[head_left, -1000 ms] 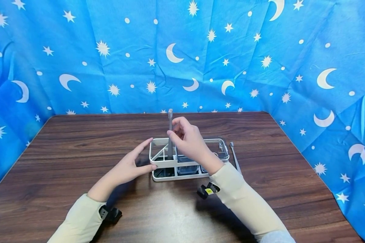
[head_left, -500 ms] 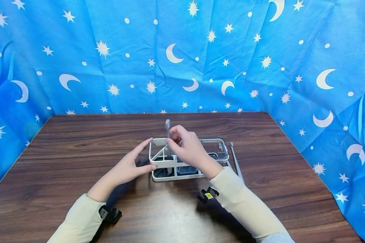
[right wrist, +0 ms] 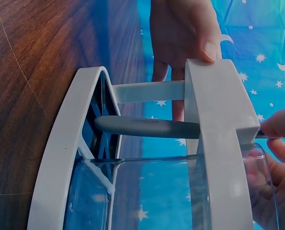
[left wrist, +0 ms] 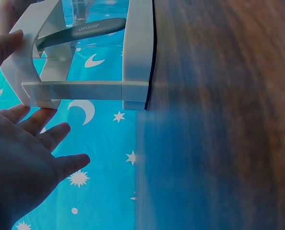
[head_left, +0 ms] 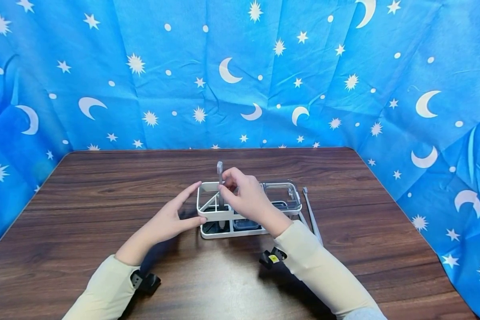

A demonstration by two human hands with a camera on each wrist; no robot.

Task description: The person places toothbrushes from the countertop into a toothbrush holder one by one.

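A white toothbrush holder (head_left: pixel 216 216) with an upper frame and a low base stands mid-table. My left hand (head_left: pixel 169 222) grips its left end, thumb on the front of the upper frame and fingertips at the back corner. My right hand (head_left: pixel 248 198) pinches a grey toothbrush (head_left: pixel 220 168), bristle head up, near the top of its handle. The toothbrush passes down through a left compartment. In the right wrist view its rounded handle end (right wrist: pixel 109 123) is right at the dark base inside the holder. My right hand hides part of the holder's middle.
A clear cup (head_left: pixel 246 223) sits in the holder's middle, and a clear rim (head_left: pixel 282 193) shows at its right. Another grey toothbrush (head_left: pixel 312 215) lies on the wooden table (head_left: pixel 364 231) right of the holder. Behind hangs a blue star-and-moon cloth (head_left: pixel 176 89).
My right hand has moved down and slightly left, lowering the toothbrush so its handle end now shows in the holder's lower opening. My left hand has stayed on the holder.
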